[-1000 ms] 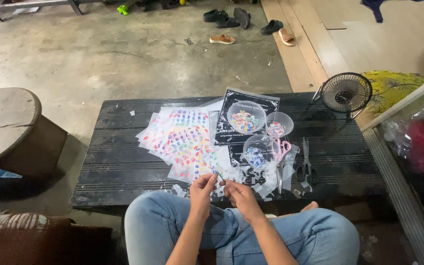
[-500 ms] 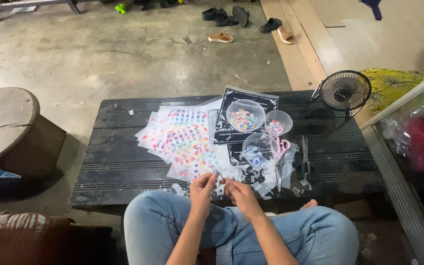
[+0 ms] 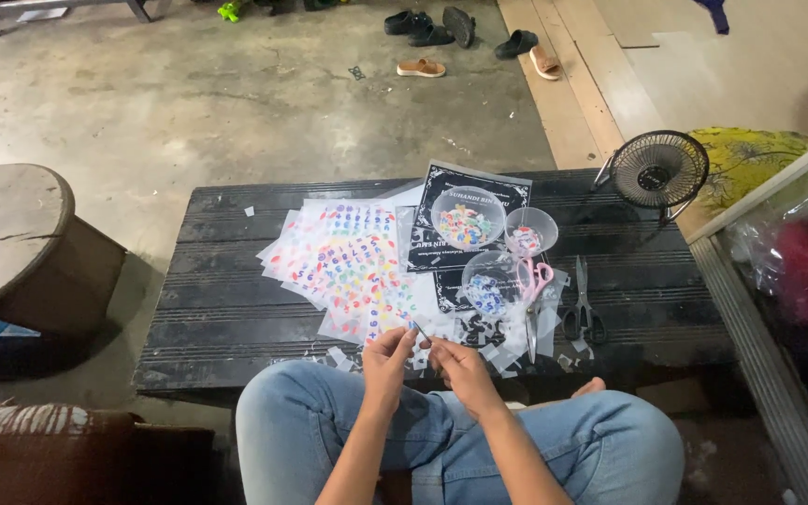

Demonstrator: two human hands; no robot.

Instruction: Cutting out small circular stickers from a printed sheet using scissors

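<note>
I sit cross-legged in blue jeans at a low black slatted table (image 3: 236, 309). My left hand (image 3: 387, 357) and my right hand (image 3: 458, 365) meet over the table's near edge, pinching a small thin piece (image 3: 420, 331) between their fingertips; what it is I cannot tell. Just beyond them lie overlapping sheets of colourful stickers (image 3: 348, 262). To their right stand three clear plastic bowls (image 3: 468, 220) with small coloured bits, on a black printed sheet (image 3: 441, 192). Pink-handled scissors (image 3: 533, 295) and black-handled scissors (image 3: 584, 309) lie to the right. Clear cut scraps (image 3: 493, 341) litter the near edge.
A small black desk fan (image 3: 658, 170) stands at the table's far right corner. A round wooden stool (image 3: 11, 234) is on the left. Sandals and shoes (image 3: 441, 37) lie on the concrete floor beyond. A glass panel (image 3: 787, 252) is at the right.
</note>
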